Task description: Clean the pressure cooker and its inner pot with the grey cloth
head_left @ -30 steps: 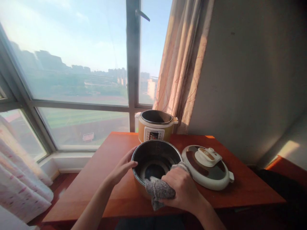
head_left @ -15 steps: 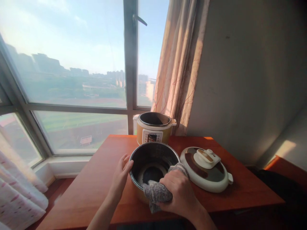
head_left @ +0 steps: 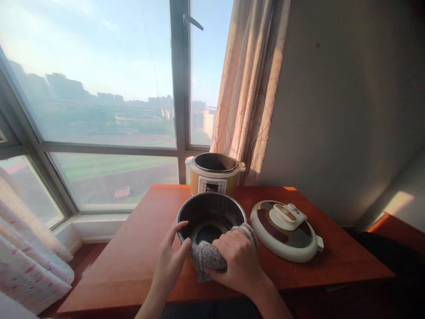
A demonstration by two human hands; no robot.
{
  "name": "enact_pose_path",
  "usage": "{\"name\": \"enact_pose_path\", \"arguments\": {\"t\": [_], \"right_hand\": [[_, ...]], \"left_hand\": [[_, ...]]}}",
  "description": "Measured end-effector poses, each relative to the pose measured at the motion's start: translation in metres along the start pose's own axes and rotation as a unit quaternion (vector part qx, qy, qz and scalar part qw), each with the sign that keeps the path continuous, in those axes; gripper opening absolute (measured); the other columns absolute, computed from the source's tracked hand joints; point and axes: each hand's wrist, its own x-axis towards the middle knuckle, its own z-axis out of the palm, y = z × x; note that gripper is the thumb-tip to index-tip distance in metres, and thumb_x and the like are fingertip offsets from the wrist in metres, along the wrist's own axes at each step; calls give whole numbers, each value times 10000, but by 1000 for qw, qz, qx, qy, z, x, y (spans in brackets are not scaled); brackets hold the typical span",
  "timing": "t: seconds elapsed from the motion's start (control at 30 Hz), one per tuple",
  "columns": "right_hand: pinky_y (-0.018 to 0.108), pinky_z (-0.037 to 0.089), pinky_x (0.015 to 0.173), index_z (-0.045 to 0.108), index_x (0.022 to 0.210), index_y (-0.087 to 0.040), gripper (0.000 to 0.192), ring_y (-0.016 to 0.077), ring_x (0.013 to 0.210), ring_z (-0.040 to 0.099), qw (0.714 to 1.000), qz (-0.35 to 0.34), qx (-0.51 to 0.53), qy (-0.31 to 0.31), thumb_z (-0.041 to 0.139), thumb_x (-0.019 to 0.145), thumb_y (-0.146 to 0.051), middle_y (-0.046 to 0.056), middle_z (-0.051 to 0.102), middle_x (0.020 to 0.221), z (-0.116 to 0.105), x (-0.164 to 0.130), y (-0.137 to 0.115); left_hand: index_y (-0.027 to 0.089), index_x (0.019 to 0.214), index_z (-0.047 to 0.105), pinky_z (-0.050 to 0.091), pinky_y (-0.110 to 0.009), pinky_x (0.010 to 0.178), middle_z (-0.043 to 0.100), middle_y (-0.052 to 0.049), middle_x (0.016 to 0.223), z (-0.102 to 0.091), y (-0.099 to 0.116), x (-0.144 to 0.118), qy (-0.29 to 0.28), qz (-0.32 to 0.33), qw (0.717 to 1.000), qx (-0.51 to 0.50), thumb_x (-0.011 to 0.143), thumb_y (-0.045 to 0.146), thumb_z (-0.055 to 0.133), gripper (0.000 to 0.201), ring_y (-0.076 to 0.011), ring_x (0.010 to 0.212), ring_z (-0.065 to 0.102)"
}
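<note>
Spotted curtain, pale: far left, beside the window. Table, reddish-brown wood: below and right of the window. Left hand: at the pot's left rim, thumb and forefinger spread apart; remaining fingers hidden, grip on the rim cannot be told. Inner pot, dark inside: upright, at the near middle of the table. Cloth, grey: bunched over the pot's near rim. Cooker body, yellow and white with front panel: just beyond the pot. Right hand: fingers curled around the cloth, at the near right rim. Lid, white and brown: flat on the table, right of the pot.
</note>
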Motion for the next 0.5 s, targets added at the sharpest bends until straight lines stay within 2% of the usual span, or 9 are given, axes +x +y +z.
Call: {"name": "enact_pose_path", "arguments": {"t": [0.13, 0.23, 0.4, 0.5], "right_hand": [[356, 258, 707, 606, 850, -235, 399, 203, 761, 531, 1000, -10, -6, -5, 662, 809, -627, 10, 654, 800, 1, 2, -1], [351, 257, 693, 619, 868, -228, 409, 201, 753, 537, 1000, -17, -8, -19, 661, 815, -632, 18, 664, 804, -1, 3, 0], [348, 301, 729, 650, 944, -230, 406, 217, 801, 578, 998, -44, 17, -44, 724, 776, -592, 20, 690, 840, -14, 0, 14], [353, 331, 775, 654, 958, -238, 404, 225, 847, 600, 996, -57, 47, -59, 760, 745, -564, 17, 703, 883, -19, -1, 24]], "left_hand": [[200, 1137, 681, 464, -420, 999, 725, -68, 1117, -4, -3, 14, -26, -7, 999, 24, 743, 306, 594, 418, -303, 1112, 639], [183, 1122, 689, 462, -412, 992, 729, -77, 1121, -10, -1, 29, -79, -12, 997, -6, 718, 278, 585, 428, -309, 1120, 632], [184, 1090, 720, 481, -377, 939, 730, -86, 1139, -25, 15, 57, -170, -32, 983, -59, 694, 266, 627, 415, -314, 1122, 623], [196, 1057, 735, 501, -365, 858, 744, -68, 1059, -31, 23, 73, -208, -55, 974, -65, 670, 245, 618, 407, -290, 1013, 643]]}}
